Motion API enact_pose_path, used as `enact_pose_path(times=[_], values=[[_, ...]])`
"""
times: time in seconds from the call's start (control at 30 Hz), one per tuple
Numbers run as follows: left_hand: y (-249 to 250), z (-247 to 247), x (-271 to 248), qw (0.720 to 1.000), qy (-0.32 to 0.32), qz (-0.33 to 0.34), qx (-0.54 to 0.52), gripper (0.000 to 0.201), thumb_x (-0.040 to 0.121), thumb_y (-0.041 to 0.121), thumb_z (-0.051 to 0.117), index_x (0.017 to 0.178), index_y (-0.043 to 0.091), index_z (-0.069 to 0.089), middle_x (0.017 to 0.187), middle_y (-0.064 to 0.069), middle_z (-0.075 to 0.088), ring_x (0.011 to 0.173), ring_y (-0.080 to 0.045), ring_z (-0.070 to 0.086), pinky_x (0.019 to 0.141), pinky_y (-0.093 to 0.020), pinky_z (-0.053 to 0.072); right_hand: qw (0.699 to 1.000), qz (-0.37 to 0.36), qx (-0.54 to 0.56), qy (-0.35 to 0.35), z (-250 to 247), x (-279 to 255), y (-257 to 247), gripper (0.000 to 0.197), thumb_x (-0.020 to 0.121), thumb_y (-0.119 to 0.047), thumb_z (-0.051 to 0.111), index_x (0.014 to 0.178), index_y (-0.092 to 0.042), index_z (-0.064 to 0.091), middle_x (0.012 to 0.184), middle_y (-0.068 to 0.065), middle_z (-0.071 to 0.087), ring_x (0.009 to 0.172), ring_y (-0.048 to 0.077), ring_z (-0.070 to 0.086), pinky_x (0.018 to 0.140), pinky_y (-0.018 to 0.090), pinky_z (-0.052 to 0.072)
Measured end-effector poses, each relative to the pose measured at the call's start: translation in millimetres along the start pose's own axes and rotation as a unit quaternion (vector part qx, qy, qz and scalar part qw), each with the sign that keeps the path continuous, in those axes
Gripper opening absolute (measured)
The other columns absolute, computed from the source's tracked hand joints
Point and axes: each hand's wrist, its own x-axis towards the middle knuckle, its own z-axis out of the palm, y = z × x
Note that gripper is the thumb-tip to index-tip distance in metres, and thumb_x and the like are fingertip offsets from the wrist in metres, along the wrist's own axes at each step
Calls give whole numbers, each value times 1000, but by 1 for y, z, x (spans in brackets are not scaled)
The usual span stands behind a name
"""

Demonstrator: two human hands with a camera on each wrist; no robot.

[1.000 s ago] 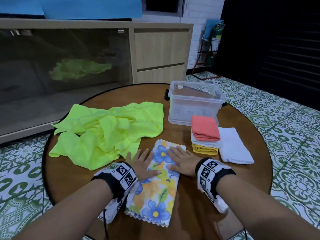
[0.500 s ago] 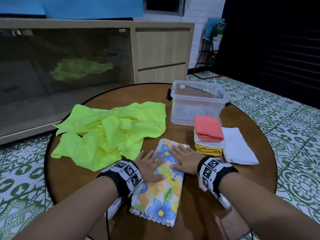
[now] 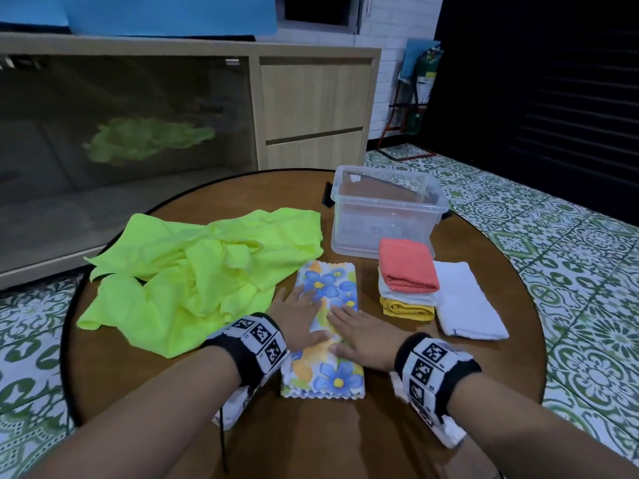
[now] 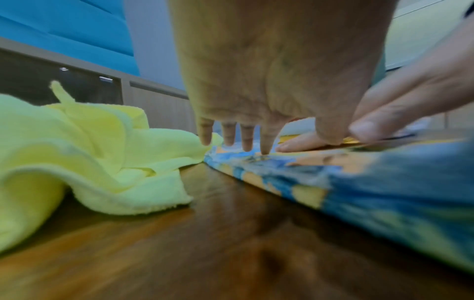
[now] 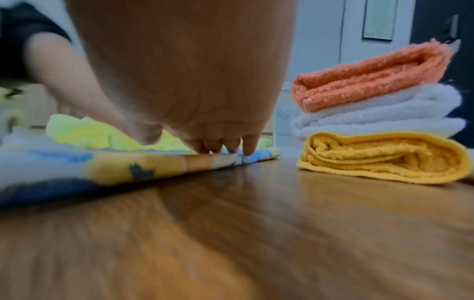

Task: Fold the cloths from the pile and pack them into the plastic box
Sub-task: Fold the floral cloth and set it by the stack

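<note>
Your head camera looks forward and down from above the round table, taking in both forearms, the whole tabletop, and the cabinet and tiled floor beyond. Your left wrist camera sits low, almost at table level, facing along the left hand toward the far side. Your right wrist camera is equally low and close, facing along the right hand. All three views share the floral cloth and the yellow-green cloth; each wrist view catches the other hand.
</note>
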Motion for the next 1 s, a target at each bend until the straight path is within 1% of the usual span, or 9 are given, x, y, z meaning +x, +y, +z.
enact_pose_path(times=[0.07,0.13,0.23,0.33,0.53,0.63,0.73,0.83,1.0], values=[[1,-1,-17,996,67,56,-11,59,92,57,39,136,17,37,141,-6,34,131,-23,32,105,-36,28,1000,-2,-14,26,-3,1,-2,63,102,-39,25,151,-7,3,159,10,-3,147,23,-1,120,35,5],[3,-3,-31,994,39,92,-43,51,87,55,50,121,17,46,123,-5,44,116,-23,44,93,-33,35,998,-11,-30,54,-7,-2,-7,57,100,-23,36,150,-6,15,158,11,9,145,25,12,118,35,13],[5,2,-45,993,-23,110,-42,59,79,54,62,121,17,45,122,-7,42,115,-24,43,97,-36,39,996,-22,-35,74,-10,-9,-15,52,91,-18,46,141,-6,36,149,11,31,136,27,31,110,36,28],[7,13,-53,994,8,107,-24,58,78,41,64,126,16,41,125,-7,38,117,-24,40,99,-36,39,997,-28,-25,71,-10,-17,-23,47,90,-35,52,128,-7,46,129,8,46,120,27,45,96,39,40],[12,19,-60,993,81,72,-54,36,87,12,49,123,13,46,126,-8,44,116,-26,46,92,-34,40,1000,-14,0,28,14,-28,-26,90,87,-56,52,151,-11,9,159,4,1,146,18,5,117,37,20],[4,15,-58,980,99,6,-174,33,91,14,47,124,12,51,124,-9,54,113,-26,52,89,-30,39,993,-21,77,88,22,-29,-21,81,88,-49,57,150,-14,19,158,2,12,145,17,13,116,34,22],[-6,7,-55,936,120,-44,-328,30,91,16,51,121,9,55,108,-8,60,98,-22,56,75,-24,39,974,-14,204,100,18,-31,-14,78,78,-49,69,140,-14,38,140,4,45,127,21,43,102,30,36],[-15,8,-45,884,151,-69,-438,26,91,19,56,113,5,56,95,-7,59,90,-25,57,72,-25,41,952,5,272,143,14,-28,-7,46,83,-33,70,122,-14,55,120,3,60,105,17,54,84,26,41],[-11,2,-37,778,192,-76,-594,10,96,16,49,101,8,52,104,-12,60,98,-22,57,83,-30,42,808,17,523,270,4,-20,-1,27,89,-9,61,116,-5,62,103,2,66,78,0,59,64,8,43]])
